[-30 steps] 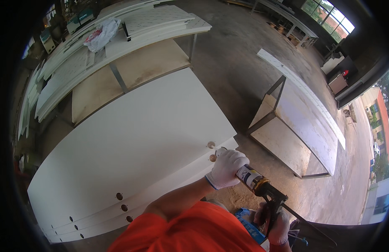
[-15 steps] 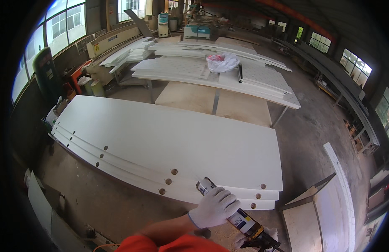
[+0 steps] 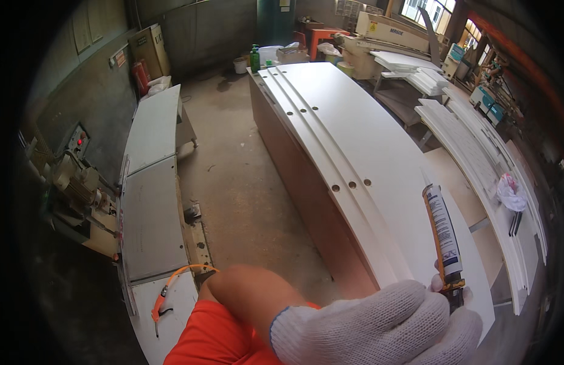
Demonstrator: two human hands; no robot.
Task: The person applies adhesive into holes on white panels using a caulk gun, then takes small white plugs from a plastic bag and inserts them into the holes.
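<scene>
I am in a woodworking shop with a dusty concrete floor (image 3: 233,182), and a stack of long white panels (image 3: 367,158) runs from near right to far centre. My view has swung left since a moment ago, so the panels now lie lengthwise. My gloved left hand (image 3: 379,328) is clenched around the caulk tube (image 3: 443,234), now raised upright over the near panel end. I see no right hand here.
</scene>
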